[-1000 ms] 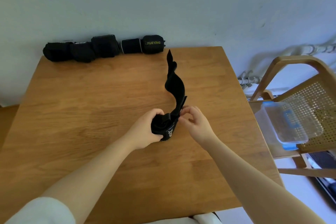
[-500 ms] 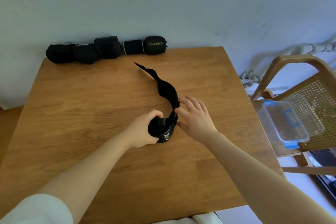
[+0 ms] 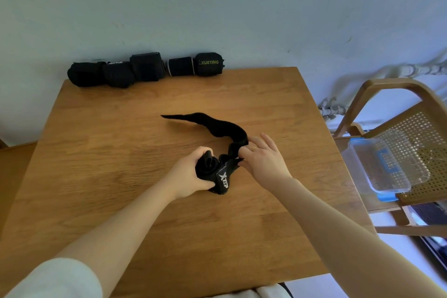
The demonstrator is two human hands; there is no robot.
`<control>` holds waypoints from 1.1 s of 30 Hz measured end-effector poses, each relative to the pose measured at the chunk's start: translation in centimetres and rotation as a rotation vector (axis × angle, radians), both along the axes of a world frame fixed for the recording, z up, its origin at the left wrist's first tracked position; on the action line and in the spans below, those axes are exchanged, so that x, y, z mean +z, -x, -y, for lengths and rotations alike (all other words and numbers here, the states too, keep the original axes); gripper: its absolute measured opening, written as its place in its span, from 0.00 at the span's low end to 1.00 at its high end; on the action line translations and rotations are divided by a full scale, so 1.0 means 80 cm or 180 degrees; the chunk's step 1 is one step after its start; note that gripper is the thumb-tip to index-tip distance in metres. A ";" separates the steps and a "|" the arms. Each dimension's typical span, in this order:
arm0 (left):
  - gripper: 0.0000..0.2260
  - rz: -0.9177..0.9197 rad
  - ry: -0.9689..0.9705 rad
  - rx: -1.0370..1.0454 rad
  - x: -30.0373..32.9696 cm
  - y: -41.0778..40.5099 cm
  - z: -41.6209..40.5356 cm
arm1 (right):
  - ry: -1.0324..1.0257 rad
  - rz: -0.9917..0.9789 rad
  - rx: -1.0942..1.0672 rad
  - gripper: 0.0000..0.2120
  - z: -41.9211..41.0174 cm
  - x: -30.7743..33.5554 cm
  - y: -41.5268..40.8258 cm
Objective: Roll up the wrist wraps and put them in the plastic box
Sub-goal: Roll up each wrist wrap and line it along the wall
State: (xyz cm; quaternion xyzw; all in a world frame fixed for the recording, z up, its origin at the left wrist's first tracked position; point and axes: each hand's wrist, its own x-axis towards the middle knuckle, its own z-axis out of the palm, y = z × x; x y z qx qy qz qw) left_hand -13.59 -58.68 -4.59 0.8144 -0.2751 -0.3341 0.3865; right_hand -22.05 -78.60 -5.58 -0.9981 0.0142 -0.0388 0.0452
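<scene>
Clear rectangular plastic box (image 3: pixel 384 164) sits on the wooden chair (image 3: pixel 411 128) at right, its contents unclear; left hand (image 3: pixel 188 176) grips the half-rolled black wrist wrap (image 3: pixel 217 152), right hand (image 3: pixel 263 159) pinches it.

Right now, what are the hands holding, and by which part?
Both hold one black wrist wrap. The left hand grips its rolled-up end; the right hand pinches the strap just beyond the roll. The loose tail trails across the table.

Bare wooden table (image 3: pixel 101 176) lies open left of and nearer than both hands. Along the far edge a row of rolled wraps (image 3: pixel 145 69) blocks the wall side. Rightward, a chair (image 3: pixel 399 109) holds the plastic box (image 3: pixel 382 167), seemingly just past the table's edge.
</scene>
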 end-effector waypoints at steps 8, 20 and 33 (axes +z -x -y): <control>0.21 -0.0432 0.0254 0.0195 -0.005 0.005 -0.001 | 0.0335 -0.0398 0.0041 0.07 0.012 -0.002 -0.005; 0.22 -0.0406 0.0558 0.0413 0.014 -0.011 0.010 | -0.0526 -0.1397 -0.0800 0.09 0.014 0.029 -0.002; 0.20 -0.1339 0.0986 0.1104 0.007 -0.027 -0.015 | -0.4197 -0.1418 -0.1207 0.13 0.024 0.038 -0.006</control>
